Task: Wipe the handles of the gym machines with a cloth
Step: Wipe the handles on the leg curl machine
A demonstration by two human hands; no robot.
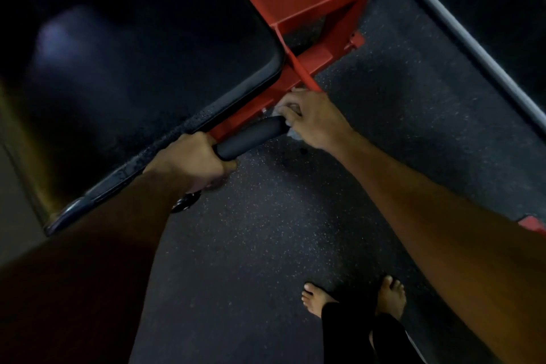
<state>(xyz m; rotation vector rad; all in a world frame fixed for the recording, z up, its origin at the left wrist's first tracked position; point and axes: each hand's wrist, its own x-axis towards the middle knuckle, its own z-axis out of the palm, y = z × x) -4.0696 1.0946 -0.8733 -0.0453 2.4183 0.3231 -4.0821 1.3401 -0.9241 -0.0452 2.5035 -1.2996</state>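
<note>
A black padded handle (251,139) sticks out from the red machine frame (310,18), just below the edge of the black seat pad (133,62). My left hand (195,162) grips the near end of the handle. My right hand (313,121) holds a small pale cloth (292,133) bunched around the far end of the handle, where it meets the frame. Most of the cloth is hidden under my fingers.
Dark speckled rubber flooring (266,230) spreads below the handle. A grey bar (461,32) runs diagonally at the upper right. My bare feet (354,298) stand at the bottom. A small red part (531,223) shows at the right edge.
</note>
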